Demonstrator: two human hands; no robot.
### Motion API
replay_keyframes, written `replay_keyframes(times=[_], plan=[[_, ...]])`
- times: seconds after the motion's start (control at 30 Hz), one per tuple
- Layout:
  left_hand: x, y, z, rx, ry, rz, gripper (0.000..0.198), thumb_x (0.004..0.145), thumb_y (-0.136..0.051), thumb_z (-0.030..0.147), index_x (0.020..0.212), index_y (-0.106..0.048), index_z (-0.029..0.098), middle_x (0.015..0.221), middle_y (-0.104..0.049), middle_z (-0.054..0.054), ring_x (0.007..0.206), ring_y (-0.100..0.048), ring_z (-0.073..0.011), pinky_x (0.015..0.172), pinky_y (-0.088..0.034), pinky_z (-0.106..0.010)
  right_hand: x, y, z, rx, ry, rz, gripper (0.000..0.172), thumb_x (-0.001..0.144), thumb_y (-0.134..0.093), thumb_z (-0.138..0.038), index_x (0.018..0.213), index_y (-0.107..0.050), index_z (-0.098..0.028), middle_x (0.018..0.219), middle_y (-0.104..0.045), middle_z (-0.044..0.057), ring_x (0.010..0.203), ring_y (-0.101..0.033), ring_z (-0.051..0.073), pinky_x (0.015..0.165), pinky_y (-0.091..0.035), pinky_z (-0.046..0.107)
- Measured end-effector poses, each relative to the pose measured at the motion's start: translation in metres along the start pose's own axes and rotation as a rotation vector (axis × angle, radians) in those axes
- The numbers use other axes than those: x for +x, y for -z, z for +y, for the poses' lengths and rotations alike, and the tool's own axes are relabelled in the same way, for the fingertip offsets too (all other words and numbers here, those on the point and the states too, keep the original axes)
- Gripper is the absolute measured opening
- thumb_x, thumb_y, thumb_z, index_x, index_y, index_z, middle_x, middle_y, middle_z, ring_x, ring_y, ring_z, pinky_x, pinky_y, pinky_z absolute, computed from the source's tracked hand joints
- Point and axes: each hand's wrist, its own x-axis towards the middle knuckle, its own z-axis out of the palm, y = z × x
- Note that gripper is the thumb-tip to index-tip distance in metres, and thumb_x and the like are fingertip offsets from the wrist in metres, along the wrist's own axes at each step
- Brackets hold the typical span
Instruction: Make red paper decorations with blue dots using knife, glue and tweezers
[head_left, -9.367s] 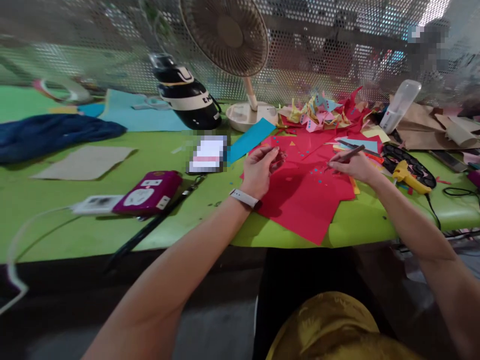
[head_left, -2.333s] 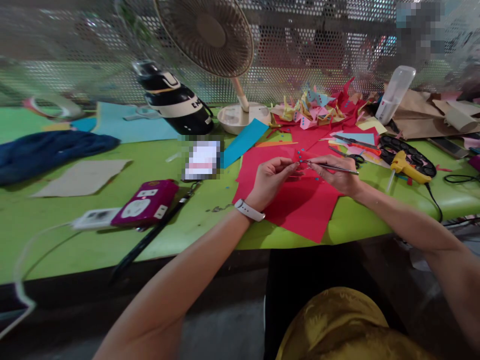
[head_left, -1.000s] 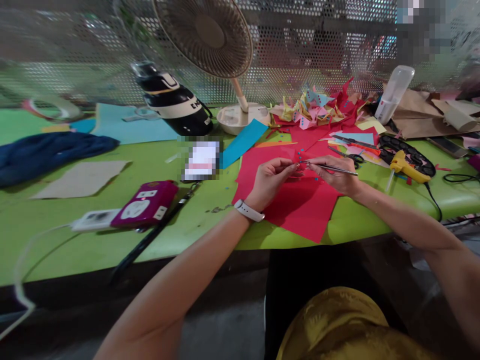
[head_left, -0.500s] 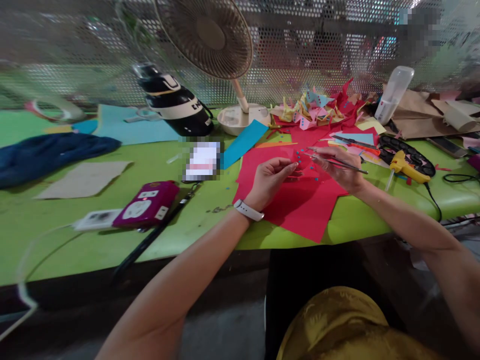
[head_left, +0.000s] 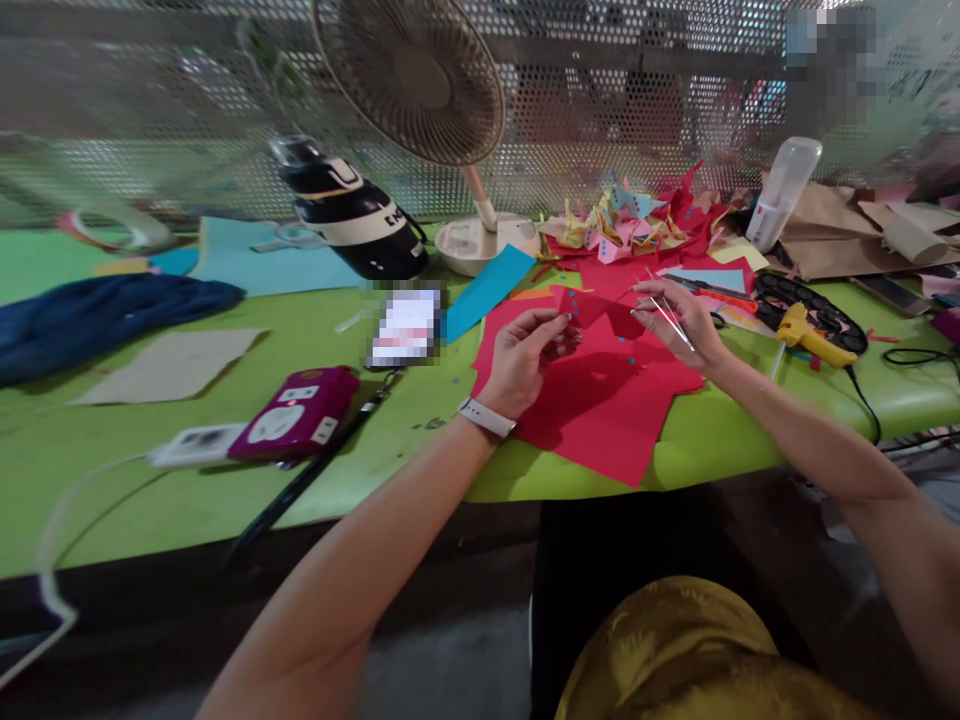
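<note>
My left hand (head_left: 525,365), with a pale watch band on the wrist, pinches a small red paper piece (head_left: 586,306) that carries a row of blue dots. To its right, my right hand (head_left: 686,325) is closed round metal tweezers (head_left: 673,322), whose tips point up and to the left. A gap separates the tweezers from the paper piece. Beneath both hands lie red paper sheets (head_left: 600,435), with a few loose blue dots (head_left: 631,361) on them. A heap of folded paper shapes (head_left: 630,215) in red, yellow, pink and blue sits behind.
A yellow glue gun (head_left: 817,335) lies at right near a black tray (head_left: 772,290) and scissors. At the back stand a fan (head_left: 487,235), a black bottle (head_left: 367,235) and a clear bottle (head_left: 784,195). A phone (head_left: 405,325) and purple power strip (head_left: 296,415) lie at left.
My right hand has drawn the tweezers slightly away from the left hand and turned them steeper. My left hand has shifted a little left with the dotted red paper piece.
</note>
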Motion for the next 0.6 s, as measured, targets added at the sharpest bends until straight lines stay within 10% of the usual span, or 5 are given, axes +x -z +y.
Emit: replay_keyframes(times=[0.27,0.6], plan=[[-0.009,-0.006,-0.004,0.153,0.124,-0.198,0.042,0.058,-0.092,0.042,0.086,-0.074,0.017,0.072,-0.072,-0.002,0.064,-0.066,-0.0139,0.062,-0.052,-0.026,-0.004,-0.014,-0.010,0.154,-0.056,0.039,0.043,0.081,-0.072,-0.057,0.106,-0.067,-0.022,0.091,-0.072,0.003,0.087,-0.071,0.018,0.084,-0.058,0.035],[-0.010,-0.010,-0.004,0.210,0.050,-0.130,0.043,0.054,-0.092,0.048,0.078,-0.077,0.016,0.071,-0.074,-0.004,0.057,-0.063,-0.0131,0.059,-0.051,-0.026,-0.005,-0.018,-0.008,0.119,-0.026,-0.052,0.040,0.086,-0.066,-0.056,0.105,-0.067,-0.021,0.095,-0.073,0.005,0.090,-0.072,0.018,0.085,-0.058,0.034]])
